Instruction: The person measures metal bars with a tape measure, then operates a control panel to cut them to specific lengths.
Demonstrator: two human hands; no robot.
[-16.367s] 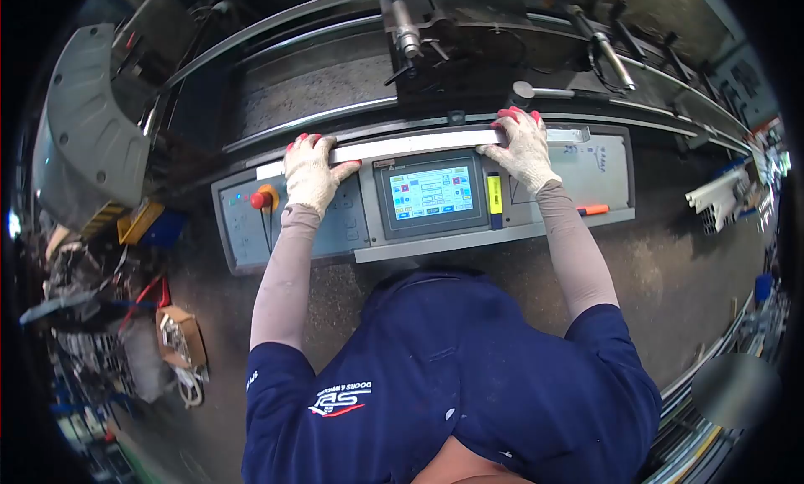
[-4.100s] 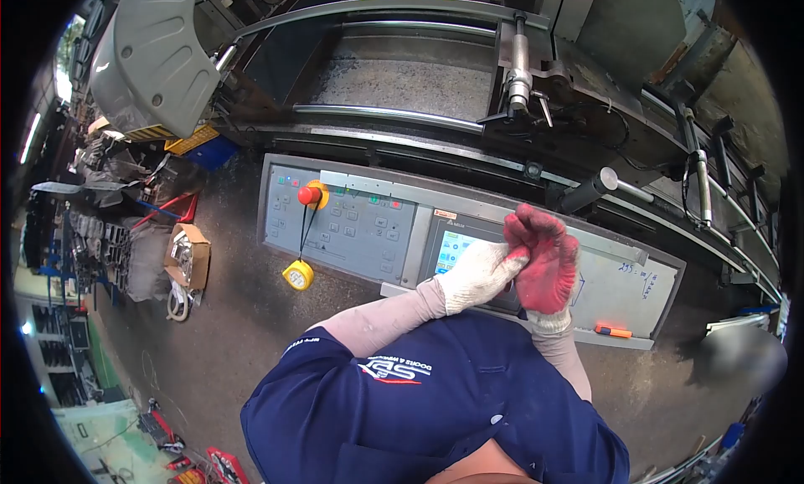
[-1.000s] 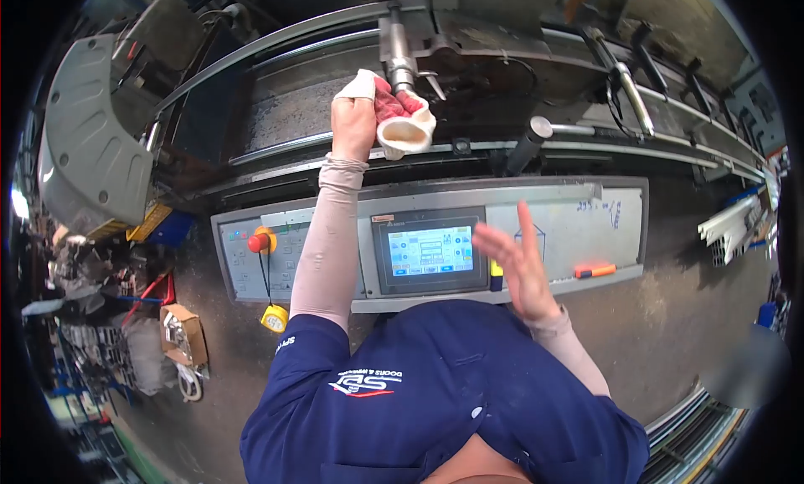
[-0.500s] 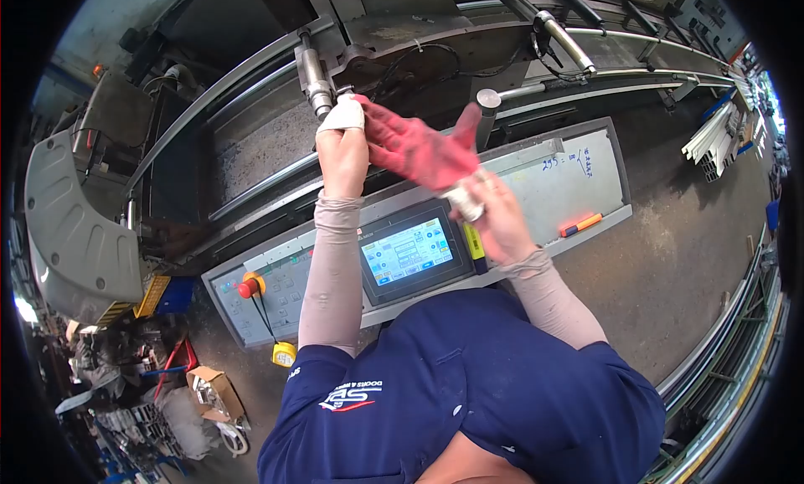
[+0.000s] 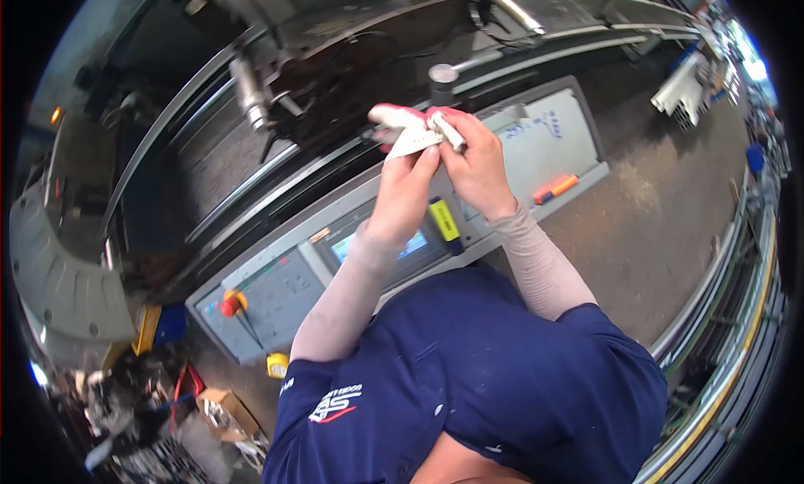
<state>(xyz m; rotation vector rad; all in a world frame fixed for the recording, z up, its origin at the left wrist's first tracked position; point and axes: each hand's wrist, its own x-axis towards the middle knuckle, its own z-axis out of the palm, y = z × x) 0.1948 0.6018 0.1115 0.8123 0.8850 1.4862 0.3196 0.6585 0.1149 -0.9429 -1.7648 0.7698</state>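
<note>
Both my hands are raised together over the control panel [image 5: 293, 296], their fingers closed on a red and white work glove [image 5: 412, 139]. My left hand [image 5: 406, 187] grips its white knit fabric from the left, thumb along the near side. From the right, my right hand [image 5: 479, 162] pinches the rolled white cuff, fingertips close beside the left thumb. Red parts of the glove stick out beyond the hands, bunched and partly hidden by them. Below the hands, the panel carries a touchscreen [image 5: 381, 243] partly covered by my left forearm, and a yellow and dark-blue object [image 5: 445, 224].
A red emergency stop button [image 5: 230, 306] is at the panel's left, with a yellow tape measure [image 5: 277, 365] at its edge. An orange cutter [image 5: 556, 189] lies at the right. Beyond run machine rails and a metal cylinder [image 5: 249, 90]. White profiles [image 5: 680, 89] lie far right.
My hands have come together and the spread-out glove is now bunched between them. The left hand has moved right and down, away from the metal cylinder. The view has shifted.
</note>
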